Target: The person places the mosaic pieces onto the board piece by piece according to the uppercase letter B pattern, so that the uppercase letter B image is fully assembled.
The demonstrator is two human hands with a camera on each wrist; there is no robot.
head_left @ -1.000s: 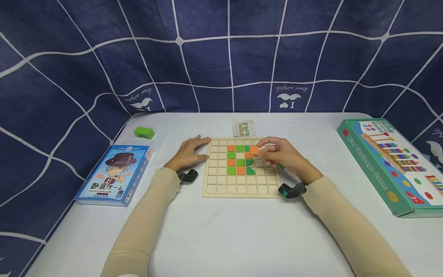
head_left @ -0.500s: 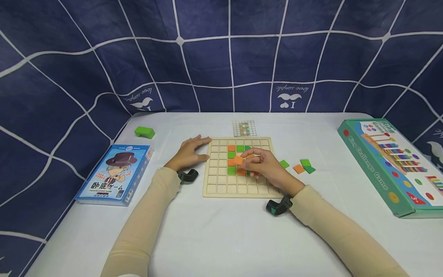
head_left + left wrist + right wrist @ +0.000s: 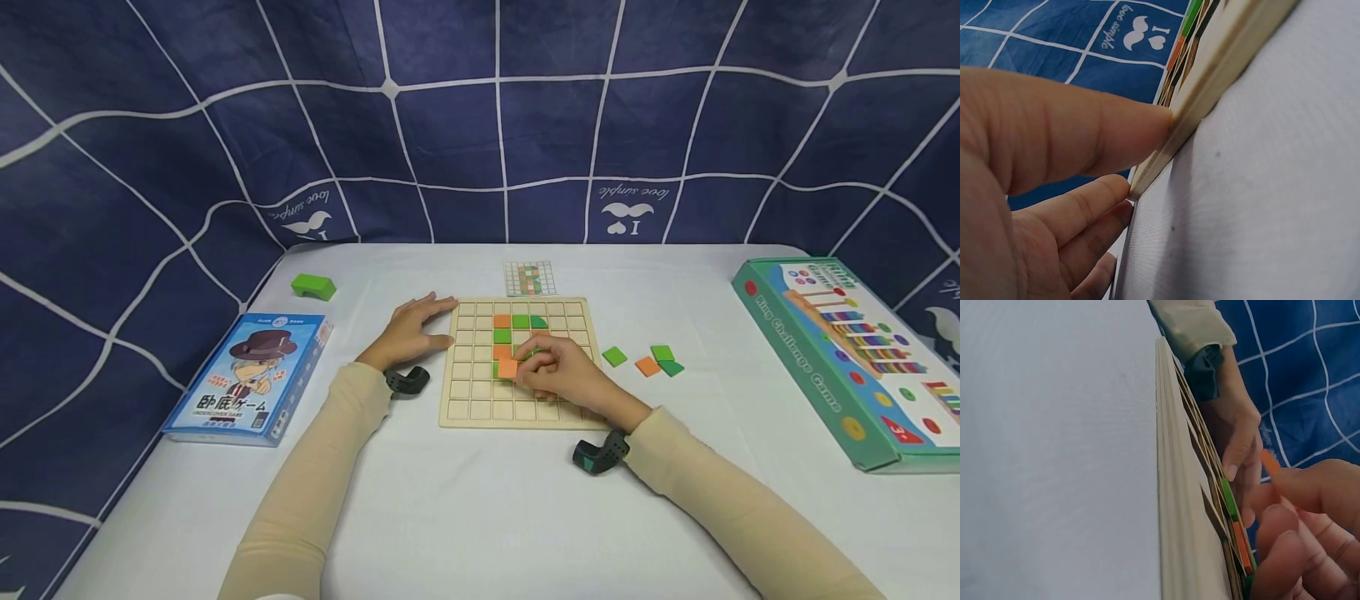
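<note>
A wooden grid board lies mid-table, with orange and green tiles set in several of its cells. My right hand pinches an orange square tile over the board's lower left tiles; in the right wrist view this orange tile is tilted and apart from the board. Part of the tile pattern is hidden under that hand. At the board's left edge rests my left hand, fingers extended. The left wrist view has its thumb touching the board's side.
Loose tiles lie right of the board: a green square, an orange one and green pieces. A pattern card sits behind it. Further out are a green block, a blue game box and a green box.
My right hand has carried the orange tile leftward and toward me across the board, uncovering the loose tiles at the right. The left hand stays where it was.
</note>
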